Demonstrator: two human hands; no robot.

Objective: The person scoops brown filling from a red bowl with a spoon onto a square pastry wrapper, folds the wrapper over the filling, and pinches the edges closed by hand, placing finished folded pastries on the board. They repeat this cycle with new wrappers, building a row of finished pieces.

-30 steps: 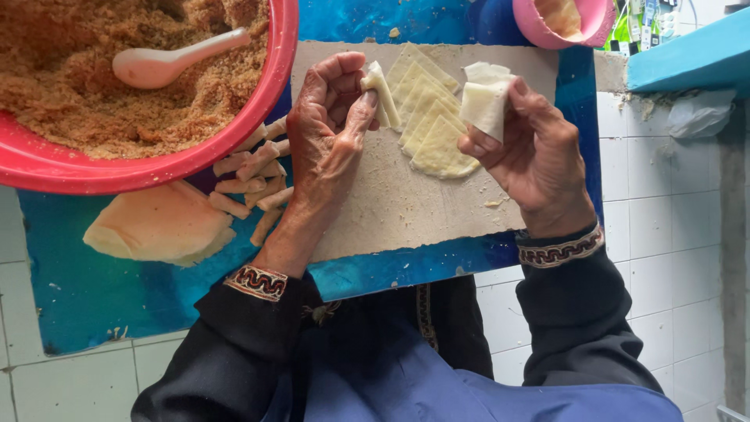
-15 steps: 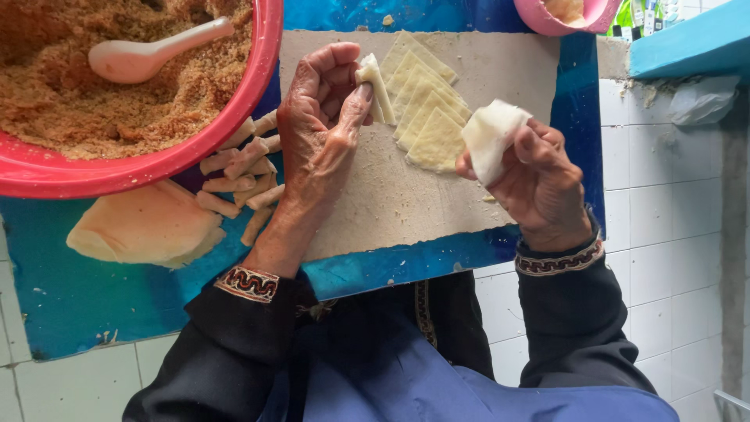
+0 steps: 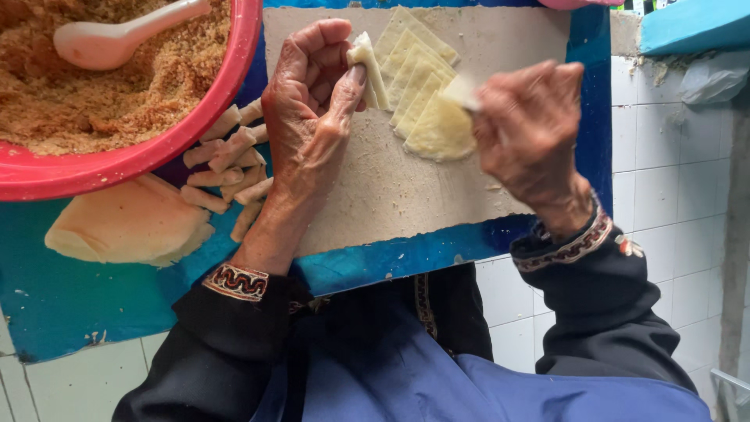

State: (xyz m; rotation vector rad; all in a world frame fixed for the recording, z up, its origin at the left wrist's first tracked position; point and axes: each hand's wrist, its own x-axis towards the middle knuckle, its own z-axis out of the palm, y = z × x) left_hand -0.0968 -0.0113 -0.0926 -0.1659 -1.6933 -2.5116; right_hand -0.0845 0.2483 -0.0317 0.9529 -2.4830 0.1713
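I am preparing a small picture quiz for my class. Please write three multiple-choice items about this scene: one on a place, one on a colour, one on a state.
1. Where do the finished rolls lie?
A. on the blue table beside the bowl
B. inside the bowl
C. on the tiled floor

2. What colour is the bowl of crumbly filling?
A. green
B. pink-red
C. white

3. What is the state of the left hand?
A. flat and empty
B. gripping the spoon
C. pinching a small folded wrapper

Answers:
1 A, they are heaped on the blue table just below the bowl's rim.
2 B, its rim is pink-red.
3 C, the folded wrapper sits between its thumb and fingers, while the spoon rests untouched in the filling.
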